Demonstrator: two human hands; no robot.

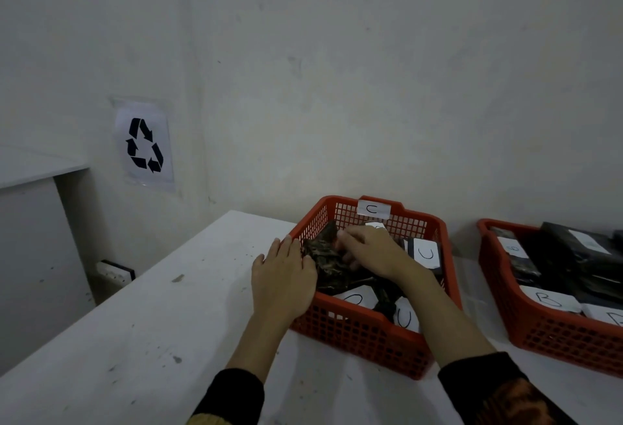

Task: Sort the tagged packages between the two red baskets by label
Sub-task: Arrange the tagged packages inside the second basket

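Gripping one dark package (328,256) in right hand (374,249), left hand (283,276) flat, two red baskets (357,333).

hands (323,262) in c basket (357,337), dark packages (332,257)

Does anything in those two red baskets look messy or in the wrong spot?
Nothing looks misplaced: readable tags in the left basket show C, in the right basket B. The dark package under both hands looks crumpled.

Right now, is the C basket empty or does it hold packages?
Holds packages. The C basket has dark packages with white C tags; the right hand reaches in among them.
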